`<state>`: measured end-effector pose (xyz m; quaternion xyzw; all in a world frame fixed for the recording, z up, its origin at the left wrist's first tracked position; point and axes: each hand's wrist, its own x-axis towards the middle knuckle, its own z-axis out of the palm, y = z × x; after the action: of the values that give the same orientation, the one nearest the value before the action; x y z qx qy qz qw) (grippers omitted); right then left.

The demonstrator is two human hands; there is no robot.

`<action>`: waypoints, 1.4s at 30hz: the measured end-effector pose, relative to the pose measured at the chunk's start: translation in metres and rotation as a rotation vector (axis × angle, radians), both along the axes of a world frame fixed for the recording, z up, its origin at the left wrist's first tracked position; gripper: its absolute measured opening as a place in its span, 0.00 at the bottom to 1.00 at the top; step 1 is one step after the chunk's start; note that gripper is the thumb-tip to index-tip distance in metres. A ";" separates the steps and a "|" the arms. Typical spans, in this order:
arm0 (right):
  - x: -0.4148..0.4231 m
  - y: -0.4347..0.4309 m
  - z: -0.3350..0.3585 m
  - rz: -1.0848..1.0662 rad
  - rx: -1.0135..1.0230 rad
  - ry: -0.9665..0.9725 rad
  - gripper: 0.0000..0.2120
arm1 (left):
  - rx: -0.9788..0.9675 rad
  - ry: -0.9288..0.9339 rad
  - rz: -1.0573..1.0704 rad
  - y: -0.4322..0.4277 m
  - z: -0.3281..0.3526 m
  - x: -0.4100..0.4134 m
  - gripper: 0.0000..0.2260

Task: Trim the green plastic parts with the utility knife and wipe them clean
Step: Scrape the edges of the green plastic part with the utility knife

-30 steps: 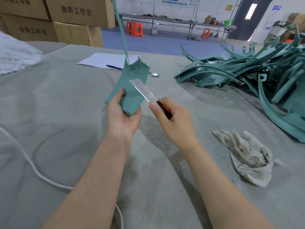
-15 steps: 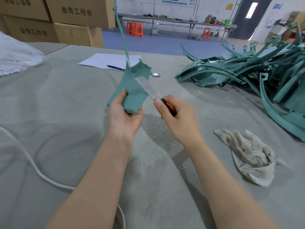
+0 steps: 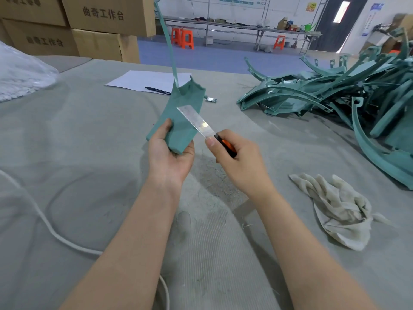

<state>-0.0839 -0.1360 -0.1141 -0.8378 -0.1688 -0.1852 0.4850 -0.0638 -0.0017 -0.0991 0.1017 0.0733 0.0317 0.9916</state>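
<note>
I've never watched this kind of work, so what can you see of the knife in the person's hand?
The utility knife has a long, flat, silvery blade, pushed far out, and an orange and black handle. The right hand grips the handle and hides most of it, thumb at the blade's base. The blade slants up to the left, its end over the green plastic part held by the left hand.

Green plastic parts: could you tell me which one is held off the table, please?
The part gripped by the left hand, knife blade over it; the others lie in a pile at right.
</note>
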 end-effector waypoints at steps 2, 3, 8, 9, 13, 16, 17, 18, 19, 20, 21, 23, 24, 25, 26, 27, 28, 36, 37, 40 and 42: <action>0.000 0.000 0.001 0.004 0.030 0.020 0.11 | 0.006 -0.001 -0.010 0.000 0.000 0.000 0.08; 0.000 0.000 0.002 0.001 0.034 0.021 0.11 | 0.010 0.000 -0.014 0.000 0.000 0.000 0.08; -0.001 -0.002 0.004 0.004 0.089 0.001 0.16 | -0.027 0.012 -0.024 0.003 -0.001 0.001 0.13; -0.001 -0.003 0.004 0.001 0.086 0.001 0.16 | -0.035 0.014 -0.025 0.003 -0.001 0.002 0.13; -0.001 0.000 0.002 -0.007 0.009 -0.007 0.12 | -0.009 0.030 -0.013 0.000 0.000 0.001 0.06; 0.000 0.001 -0.001 -0.025 -0.024 -0.023 0.12 | -0.015 0.040 -0.003 -0.001 0.000 0.001 0.06; 0.000 0.001 -0.002 -0.029 -0.024 -0.028 0.12 | -0.015 0.041 -0.003 -0.001 0.000 0.002 0.06; 0.000 0.001 -0.003 -0.029 -0.023 -0.035 0.12 | -0.011 0.042 -0.005 -0.001 -0.001 0.003 0.06; -0.001 0.001 -0.003 -0.028 -0.029 -0.044 0.12 | -0.001 0.043 -0.006 -0.001 -0.001 0.003 0.06; -0.001 0.002 -0.004 -0.024 -0.049 -0.055 0.13 | 0.012 0.048 -0.006 0.000 -0.002 0.004 0.07; -0.002 0.004 -0.004 -0.016 -0.078 -0.063 0.12 | 0.029 0.057 -0.002 0.000 -0.003 0.006 0.08; -0.003 0.008 -0.005 0.005 -0.138 -0.074 0.12 | 0.058 0.084 0.014 0.003 -0.005 0.008 0.09; -0.004 0.010 -0.005 0.018 -0.158 -0.077 0.11 | 0.063 0.087 0.016 0.003 -0.004 0.007 0.08; -0.004 0.010 -0.005 0.033 -0.165 -0.076 0.11 | 0.065 0.076 0.012 0.003 -0.003 0.004 0.08; -0.005 0.010 -0.005 0.054 -0.163 -0.073 0.11 | 0.066 0.055 0.002 0.003 -0.002 0.002 0.09; -0.005 0.010 -0.005 0.076 -0.160 -0.070 0.10 | 0.068 0.042 -0.010 0.003 -0.001 0.000 0.14; -0.006 0.010 -0.005 0.096 -0.162 -0.070 0.09 | 0.068 0.038 -0.022 0.003 0.000 -0.002 0.18; -0.002 0.006 -0.004 -0.033 -0.064 -0.099 0.11 | -0.044 0.067 0.032 0.004 0.002 0.002 0.05; -0.002 0.006 -0.004 -0.054 -0.054 -0.092 0.11 | -0.053 0.059 0.028 0.003 0.002 0.002 0.04; -0.001 0.006 -0.005 -0.106 -0.059 -0.086 0.11 | -0.070 0.039 0.000 0.003 0.003 0.000 0.05; 0.000 0.005 -0.005 -0.136 -0.063 -0.094 0.11 | -0.088 0.031 -0.011 0.003 0.003 0.000 0.07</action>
<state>-0.0839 -0.1310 -0.1194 -0.8527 -0.1398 -0.2513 0.4362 -0.0634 0.0015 -0.0966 0.0587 0.0893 0.0215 0.9940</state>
